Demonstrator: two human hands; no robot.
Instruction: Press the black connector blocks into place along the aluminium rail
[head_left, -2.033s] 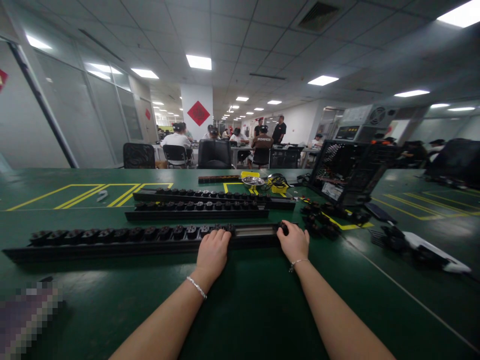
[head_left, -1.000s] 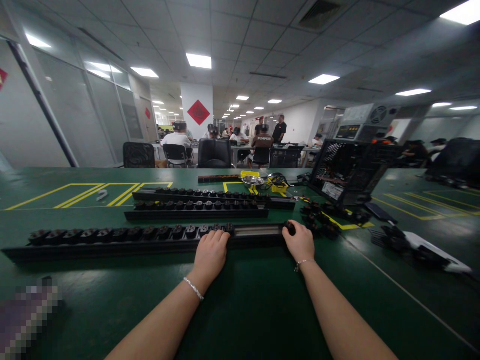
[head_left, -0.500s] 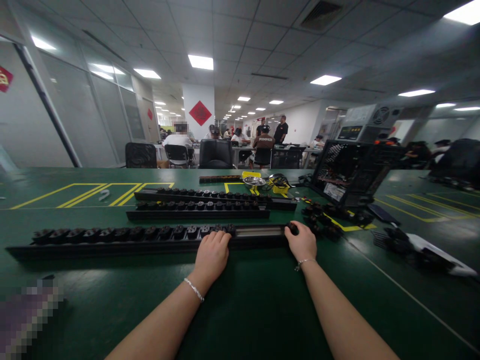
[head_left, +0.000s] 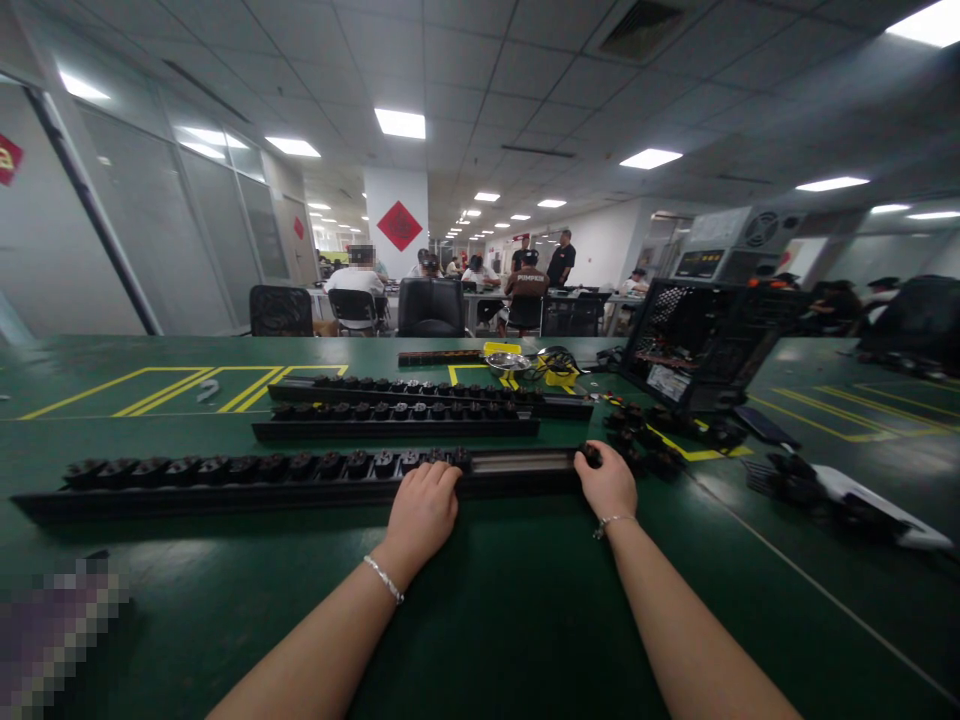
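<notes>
A long black track rail (head_left: 225, 503) lies across the green table in front of me, with round black socket modules (head_left: 241, 468) lined up in its groove from the left to past the middle. My left hand (head_left: 426, 505) is closed over the rail near the last modules, fingers curled across its top. At the rail's right end, my right hand (head_left: 609, 482) grips another black socket module (head_left: 590, 455), which is partly hidden by the fingers. Between the hands, a stretch of bare pale groove (head_left: 523, 462) shows.
Two shorter rails, a nearer one (head_left: 394, 430) and a farther one (head_left: 559, 405), lie behind. Loose black modules (head_left: 660, 455) sit on the right, before an open computer case (head_left: 690, 350). A metal bowl (head_left: 508, 363) stands at the back. People sit at farther tables.
My right hand has shifted slightly to the right with the module in its fingers. The left hand and the rail stay almost where they were.
</notes>
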